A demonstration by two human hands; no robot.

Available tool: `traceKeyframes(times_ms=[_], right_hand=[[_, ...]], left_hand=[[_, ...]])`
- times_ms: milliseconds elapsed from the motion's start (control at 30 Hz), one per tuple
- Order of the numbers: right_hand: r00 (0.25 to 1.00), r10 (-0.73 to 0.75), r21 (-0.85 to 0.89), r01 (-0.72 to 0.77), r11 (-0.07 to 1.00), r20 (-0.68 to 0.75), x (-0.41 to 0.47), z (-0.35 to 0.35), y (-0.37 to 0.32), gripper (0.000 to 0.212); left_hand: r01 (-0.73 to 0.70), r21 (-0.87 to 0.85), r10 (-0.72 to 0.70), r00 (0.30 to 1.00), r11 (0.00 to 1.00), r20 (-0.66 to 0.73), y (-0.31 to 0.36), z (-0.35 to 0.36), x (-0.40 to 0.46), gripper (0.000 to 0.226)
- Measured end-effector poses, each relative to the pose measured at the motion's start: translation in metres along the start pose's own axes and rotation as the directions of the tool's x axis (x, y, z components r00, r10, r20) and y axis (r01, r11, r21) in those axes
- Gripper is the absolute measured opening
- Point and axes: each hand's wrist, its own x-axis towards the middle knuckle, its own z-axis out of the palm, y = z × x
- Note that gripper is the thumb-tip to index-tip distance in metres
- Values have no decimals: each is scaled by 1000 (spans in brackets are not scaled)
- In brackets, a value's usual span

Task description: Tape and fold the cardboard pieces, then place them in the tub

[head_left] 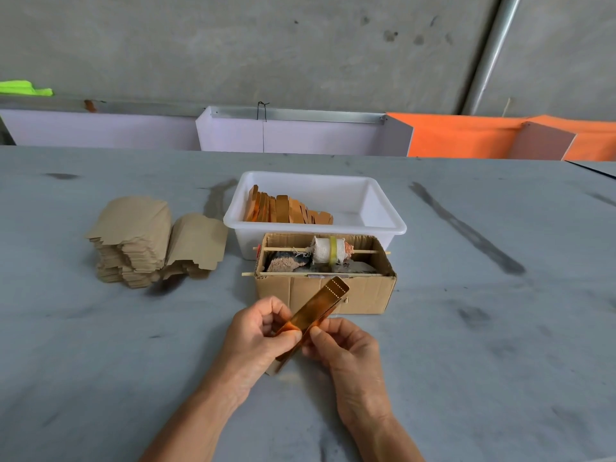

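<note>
Left hand (pixel 258 331), right hand (pixel 336 345) both pinch folded cardboard piece (pixel 313 311) above table (pixel 483 345).

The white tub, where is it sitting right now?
The white tub sits mid-table in the head view, directly behind the open cardboard box, with the stack of flat cardboard pieces to its left.

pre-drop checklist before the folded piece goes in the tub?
1. Both hands on the piece: left hand and right hand pinch the folded piece. Ok.
2. Piece folded flat: looks folded and glossy. Tape seal: cannot tell.
3. Room in the tub: its right half is bare. Ok.
4. Finished pieces stand in a row at the tub's left. Ok.
5. Path: the cardboard box sits between hands and tub, so lift over it. Not ok for a straight slide.
6. Flat stack left of the tub, still supplied. Ok.
</note>
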Motion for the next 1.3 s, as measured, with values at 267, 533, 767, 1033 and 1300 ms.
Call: traceKeyframes(times_ms=[267,533,767,1033,1300], right_hand=[[991,-32,-52,25,998,-134,4,5,1,13],[995,-21,50,26,998,-94,5,0,-1,9],[978,130,251,-85,964,-166,0,1,-8,6],[950,228,503,-94,859,-213,-11,18,-20,5],[963,199,351,-126,928,-181,-8,28,-33,8]], left_hand=[[4,-76,2,998,997,68,0,2,-1,23],[40,-45,-36,995,998,92,-1,0,1,31],[20,-171,-29,998,985,-56,1,-6,-1,43],[92,-509,-149,986,856,-71,6,12,-8,38],[116,-487,-151,988,866,-32,19,4,9,6]])
